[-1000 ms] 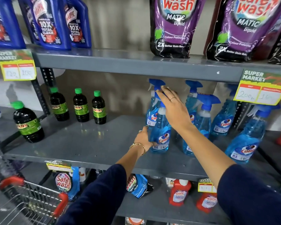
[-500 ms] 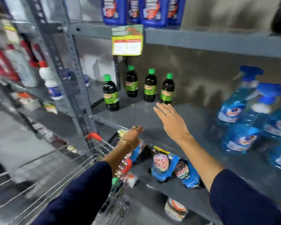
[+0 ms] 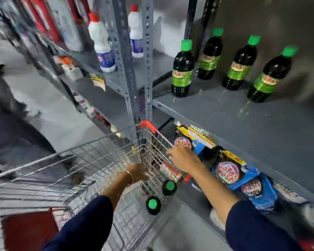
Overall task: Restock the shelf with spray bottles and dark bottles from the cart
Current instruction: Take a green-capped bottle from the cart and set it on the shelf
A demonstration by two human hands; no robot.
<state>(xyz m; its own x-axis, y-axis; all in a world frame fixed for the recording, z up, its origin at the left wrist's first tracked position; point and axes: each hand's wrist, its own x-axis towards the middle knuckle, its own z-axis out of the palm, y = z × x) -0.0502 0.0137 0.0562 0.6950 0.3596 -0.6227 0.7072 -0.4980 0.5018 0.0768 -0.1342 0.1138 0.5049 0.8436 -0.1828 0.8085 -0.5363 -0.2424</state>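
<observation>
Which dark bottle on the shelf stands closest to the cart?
The leftmost dark bottle, beside the grey shelf post. It stands nearer the shelf's front edge, while the other three line up farther back and to the right.

- We see two arms, each in a dark navy sleeve with a plain, smooth look.
- On the left arm the sleeve [image 3: 83, 223] ends partway along the forearm, leaving the rest bare.
- On the right arm the sleeve [image 3: 257, 227] ends likewise at the forearm.
- We note a thin gold bangle [image 3: 130, 176] round the wrist of the left hand [image 3: 137, 172].
- The right hand [image 3: 184, 157] is blurred; we make out what may be a ring on one finger.
</observation>
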